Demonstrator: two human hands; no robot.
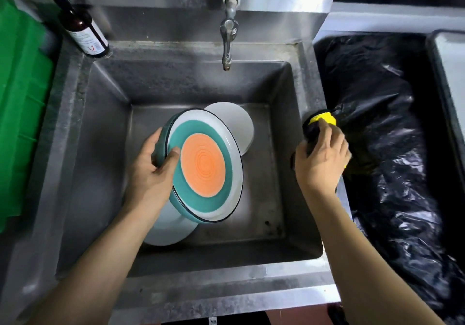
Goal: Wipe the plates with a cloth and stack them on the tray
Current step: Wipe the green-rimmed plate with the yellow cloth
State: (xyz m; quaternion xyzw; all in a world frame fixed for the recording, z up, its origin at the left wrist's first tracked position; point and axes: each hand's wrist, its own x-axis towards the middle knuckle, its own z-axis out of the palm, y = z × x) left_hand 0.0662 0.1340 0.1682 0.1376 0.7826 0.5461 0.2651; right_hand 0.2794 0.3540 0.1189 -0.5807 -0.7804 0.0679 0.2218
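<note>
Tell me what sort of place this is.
Probably a dishwashing corner of a working kitchen: a deep steel sink under a plain tap, plates in it, and a black bin bag beside it.

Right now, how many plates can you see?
3. The orange-and-teal plate is held tilted by the left hand over the sink. The rear white plate lies behind it, the front white plate beneath its near edge. Others may be hidden underneath.
</note>
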